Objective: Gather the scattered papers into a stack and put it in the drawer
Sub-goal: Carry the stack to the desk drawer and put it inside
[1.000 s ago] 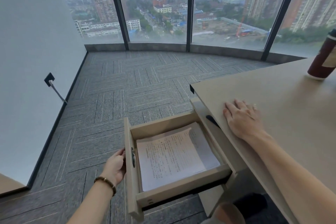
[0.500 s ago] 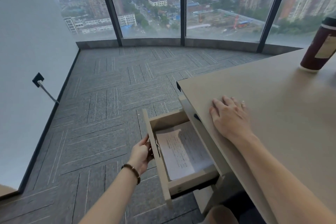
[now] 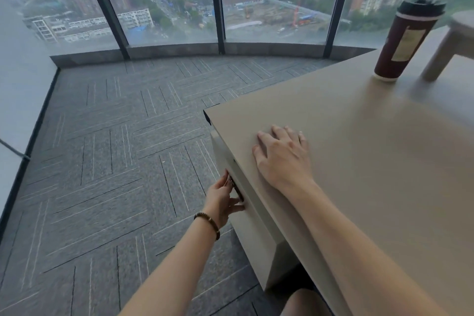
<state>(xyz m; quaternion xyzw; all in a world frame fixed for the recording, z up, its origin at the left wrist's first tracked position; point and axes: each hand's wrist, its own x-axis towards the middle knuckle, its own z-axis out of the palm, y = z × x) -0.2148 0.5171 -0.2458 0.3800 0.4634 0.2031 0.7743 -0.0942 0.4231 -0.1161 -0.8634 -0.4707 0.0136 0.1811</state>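
Observation:
The beige drawer [image 3: 252, 215] under the desk's left edge is pushed in flush, and the papers are hidden inside it. My left hand [image 3: 222, 201] is at the drawer front, its fingers on the dark handle [image 3: 237, 191]; whether they curl round it cannot be made out. My right hand [image 3: 280, 155] lies flat, fingers straight, on the beige desk top [image 3: 372, 161] near its left edge.
A dark red tumbler [image 3: 405, 41] with a black lid stands at the desk's far side, next to a pale stand leg [image 3: 441, 56]. Grey carpet [image 3: 115, 161] spreads left of the desk up to the floor-to-ceiling windows. My knee shows at the bottom edge.
The drawer, open with the papers showing a second ago, has slid shut under my left hand. My right hand has stayed flat on the desk.

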